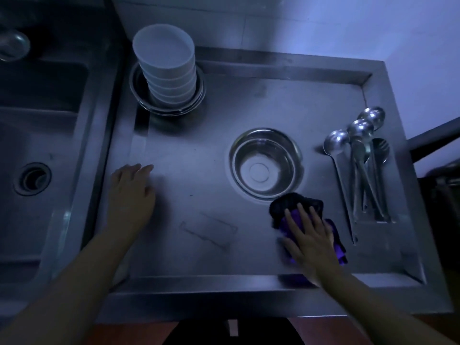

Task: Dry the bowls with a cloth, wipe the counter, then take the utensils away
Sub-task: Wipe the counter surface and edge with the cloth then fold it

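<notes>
Wiping the surface [199, 195] with my right hand [308, 235] flat-fingered on the cloth [333, 235], left hand [132, 192] resting open; I'm probably risking bumping the spoons [361, 160] nearby.

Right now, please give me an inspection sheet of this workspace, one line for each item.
Surface: steel counter with a raised rim, faint marks near the front.
Job's things: purple cloth flat on the counter; stack of white bowls standing in metal bowls at the back left; single metal bowl upright in the middle; spoons lying at the right.
Clutter: nothing seen.
Hands: right hand presses flat on the cloth; left hand rests open on the counter.
Cables: nothing seen.
Surroundings: sink with a drain at the left; wall behind.
</notes>
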